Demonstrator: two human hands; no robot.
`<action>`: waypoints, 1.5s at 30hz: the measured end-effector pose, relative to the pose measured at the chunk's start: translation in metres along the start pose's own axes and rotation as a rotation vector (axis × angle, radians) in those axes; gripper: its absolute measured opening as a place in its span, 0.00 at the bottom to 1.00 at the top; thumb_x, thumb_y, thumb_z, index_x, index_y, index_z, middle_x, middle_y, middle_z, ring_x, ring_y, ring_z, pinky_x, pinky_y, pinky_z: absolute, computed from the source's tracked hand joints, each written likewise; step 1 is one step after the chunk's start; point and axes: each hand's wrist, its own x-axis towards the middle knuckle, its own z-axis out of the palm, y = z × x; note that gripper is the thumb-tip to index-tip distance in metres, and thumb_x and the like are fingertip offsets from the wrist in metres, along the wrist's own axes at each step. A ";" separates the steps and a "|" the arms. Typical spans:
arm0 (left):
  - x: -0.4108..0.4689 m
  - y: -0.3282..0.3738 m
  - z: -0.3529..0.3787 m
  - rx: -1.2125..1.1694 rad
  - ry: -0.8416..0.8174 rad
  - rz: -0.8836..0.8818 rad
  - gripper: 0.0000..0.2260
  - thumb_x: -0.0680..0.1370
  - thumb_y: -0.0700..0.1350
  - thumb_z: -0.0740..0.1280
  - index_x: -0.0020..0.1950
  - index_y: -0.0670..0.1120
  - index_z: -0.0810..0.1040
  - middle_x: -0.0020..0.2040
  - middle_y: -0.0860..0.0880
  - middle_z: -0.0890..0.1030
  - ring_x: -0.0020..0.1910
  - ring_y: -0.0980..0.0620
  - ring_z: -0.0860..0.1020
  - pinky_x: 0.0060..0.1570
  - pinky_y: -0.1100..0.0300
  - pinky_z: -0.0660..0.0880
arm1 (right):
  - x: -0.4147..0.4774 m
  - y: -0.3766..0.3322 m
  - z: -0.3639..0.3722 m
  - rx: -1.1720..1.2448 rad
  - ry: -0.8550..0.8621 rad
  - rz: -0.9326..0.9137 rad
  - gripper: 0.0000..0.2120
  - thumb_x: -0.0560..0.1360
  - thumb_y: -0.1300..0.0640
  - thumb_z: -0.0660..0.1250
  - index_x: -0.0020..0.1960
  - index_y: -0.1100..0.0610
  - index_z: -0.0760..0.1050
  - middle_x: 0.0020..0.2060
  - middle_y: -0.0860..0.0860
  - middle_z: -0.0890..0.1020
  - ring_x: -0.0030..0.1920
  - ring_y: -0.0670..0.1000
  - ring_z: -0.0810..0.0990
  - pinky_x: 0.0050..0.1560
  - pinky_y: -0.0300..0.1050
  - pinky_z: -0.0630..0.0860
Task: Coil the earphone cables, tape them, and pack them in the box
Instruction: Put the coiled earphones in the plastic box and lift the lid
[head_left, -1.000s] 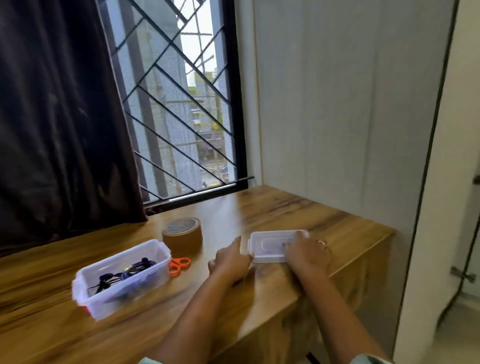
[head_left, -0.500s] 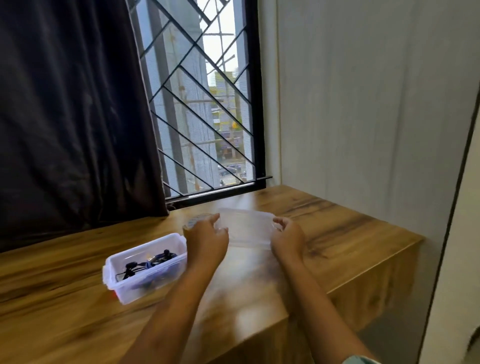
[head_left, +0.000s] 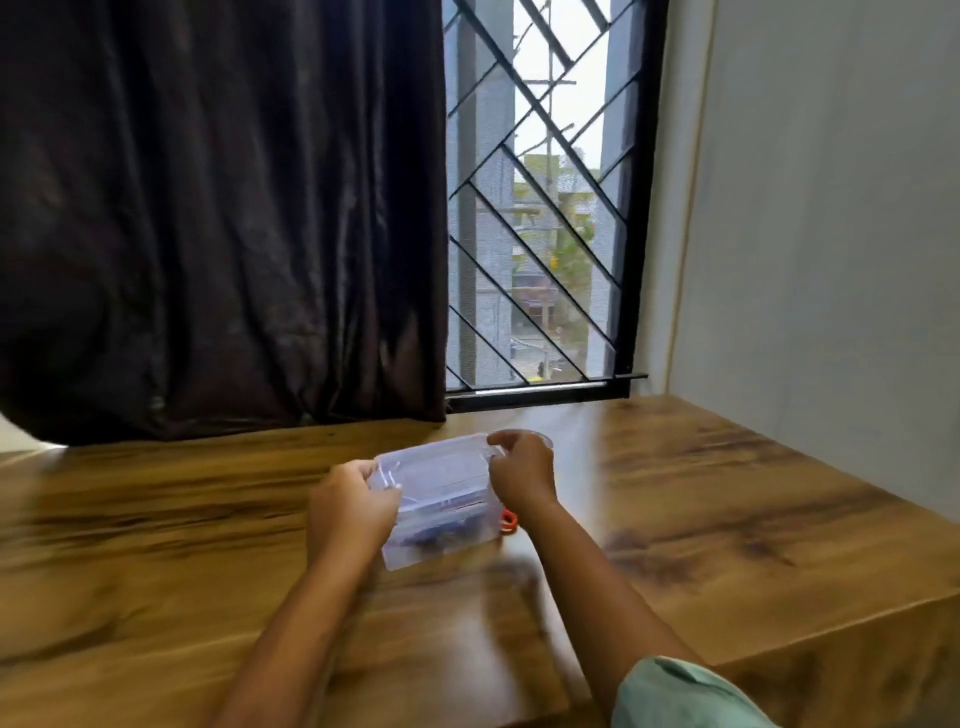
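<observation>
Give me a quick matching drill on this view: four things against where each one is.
Things:
1 lid
2 box
3 scissors
4 curtain

Places:
A left of the window
B peeking out at the box's right end
C held at both ends, over the box
D on the table, under the lid

Pairs: 1-C, 2-D, 3-B, 4-A

Left hand and right hand grip the lid.

A wooden counter (head_left: 701, 499) carries a clear plastic box (head_left: 441, 525), with orange scissor handles (head_left: 509, 521) just beside it.
</observation>
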 end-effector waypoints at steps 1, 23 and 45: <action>0.001 -0.005 0.000 -0.008 -0.008 -0.013 0.15 0.72 0.43 0.71 0.58 0.43 0.80 0.52 0.43 0.83 0.49 0.42 0.80 0.47 0.51 0.78 | 0.001 0.000 0.005 -0.042 -0.019 -0.005 0.14 0.73 0.61 0.63 0.56 0.52 0.80 0.56 0.53 0.81 0.56 0.52 0.79 0.59 0.39 0.72; 0.010 -0.029 -0.004 -0.533 -0.237 -0.449 0.08 0.74 0.44 0.71 0.49 0.45 0.75 0.41 0.50 0.77 0.40 0.52 0.75 0.40 0.56 0.73 | 0.010 0.018 0.018 0.211 -0.034 0.161 0.14 0.71 0.63 0.68 0.56 0.56 0.81 0.54 0.54 0.82 0.53 0.55 0.79 0.56 0.50 0.78; 0.033 -0.020 -0.027 -0.484 -0.442 -0.591 0.14 0.73 0.37 0.70 0.57 0.38 0.75 0.51 0.39 0.79 0.46 0.44 0.80 0.35 0.53 0.80 | 0.030 0.026 -0.014 0.441 -0.421 0.456 0.19 0.68 0.71 0.72 0.58 0.65 0.76 0.51 0.60 0.77 0.49 0.56 0.76 0.32 0.40 0.77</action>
